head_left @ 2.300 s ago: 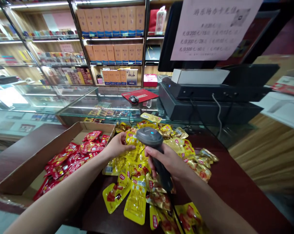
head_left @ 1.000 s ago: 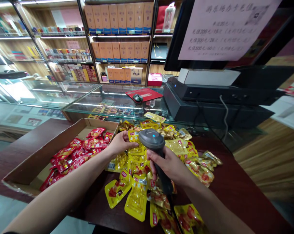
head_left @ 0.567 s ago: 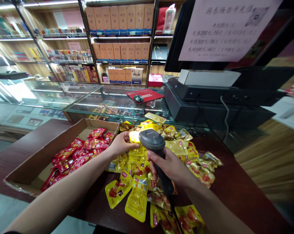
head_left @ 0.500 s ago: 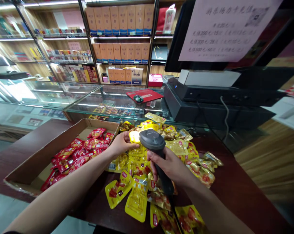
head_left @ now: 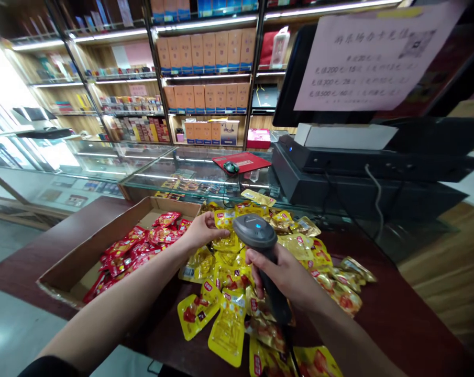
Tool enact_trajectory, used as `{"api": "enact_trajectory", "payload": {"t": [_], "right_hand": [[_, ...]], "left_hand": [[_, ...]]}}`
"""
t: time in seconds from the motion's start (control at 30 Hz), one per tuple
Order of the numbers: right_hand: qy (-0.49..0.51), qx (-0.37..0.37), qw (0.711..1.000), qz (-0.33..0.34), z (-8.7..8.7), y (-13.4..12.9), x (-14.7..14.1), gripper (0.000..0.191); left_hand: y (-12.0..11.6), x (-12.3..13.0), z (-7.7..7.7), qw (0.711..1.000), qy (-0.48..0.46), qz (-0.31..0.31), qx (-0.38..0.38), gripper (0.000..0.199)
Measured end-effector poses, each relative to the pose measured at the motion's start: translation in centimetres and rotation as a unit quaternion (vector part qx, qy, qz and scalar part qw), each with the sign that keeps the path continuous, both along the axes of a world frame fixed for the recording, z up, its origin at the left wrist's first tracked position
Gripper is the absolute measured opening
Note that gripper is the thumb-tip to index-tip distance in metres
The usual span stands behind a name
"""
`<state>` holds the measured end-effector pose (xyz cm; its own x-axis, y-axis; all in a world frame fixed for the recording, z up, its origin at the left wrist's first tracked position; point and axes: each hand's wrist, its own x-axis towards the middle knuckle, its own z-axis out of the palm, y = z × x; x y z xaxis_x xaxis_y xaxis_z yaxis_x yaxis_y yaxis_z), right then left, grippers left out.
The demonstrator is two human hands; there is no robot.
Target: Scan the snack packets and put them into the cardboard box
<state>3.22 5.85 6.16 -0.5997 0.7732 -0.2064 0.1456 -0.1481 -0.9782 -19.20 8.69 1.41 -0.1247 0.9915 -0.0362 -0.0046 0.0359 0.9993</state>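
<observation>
Wrapped around the handle of a black barcode scanner (head_left: pixel 256 233) is my right hand (head_left: pixel 274 269); a small blue light glows on the scanner's top and its cord runs down toward me. My left hand (head_left: pixel 201 229) pinches a yellow snack packet (head_left: pixel 224 219) by its left edge, just left of the scanner's head. Beneath both hands spreads a loose pile of yellow and gold snack packets (head_left: pixel 229 319). To the left, red snack packets (head_left: pixel 142 243) lie in an open cardboard box (head_left: pixel 64 256), partly hidden by my left forearm.
Behind the pile stands a glass display counter (head_left: pixel 150 173) bearing a red mouse pad (head_left: pixel 248 161) and a mouse (head_left: pixel 231 167). A monitor with a paper notice (head_left: pixel 362 63) and dark machines (head_left: pixel 339 167) rise at the right. Shelves of boxes (head_left: pixel 209 52) line the back.
The bright scanning light on the packet has gone out, and a blue light now shows on the scanner. The view has tilted up slightly; both hands keep their holds.
</observation>
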Motion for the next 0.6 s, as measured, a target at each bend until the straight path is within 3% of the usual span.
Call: {"api": "enact_trajectory", "payload": {"t": [0.17,0.3,0.47,0.6], "right_hand": [[-0.005,-0.005,1.0,-0.015,0.1,-0.4,0.4,0.039],[-0.005,0.013,1.0,-0.01,0.5,-0.7,0.5,0.042],[0.013,0.029,0.999,-0.013,0.8,-0.9,0.2,0.045],[0.021,0.041,0.999,0.011,0.9,-0.8,0.2,0.048]], "left_hand": [[0.0,-2.8,2.9,0.999,-0.002,0.032,0.008,0.059],[-1.7,-7.4,4.7,0.992,0.052,0.116,0.01,0.057],[-6.2,-14.5,4.8,0.969,0.111,0.221,0.016,0.057],[-9.5,-17.1,4.8,0.946,0.165,0.279,0.009,0.048]]}}
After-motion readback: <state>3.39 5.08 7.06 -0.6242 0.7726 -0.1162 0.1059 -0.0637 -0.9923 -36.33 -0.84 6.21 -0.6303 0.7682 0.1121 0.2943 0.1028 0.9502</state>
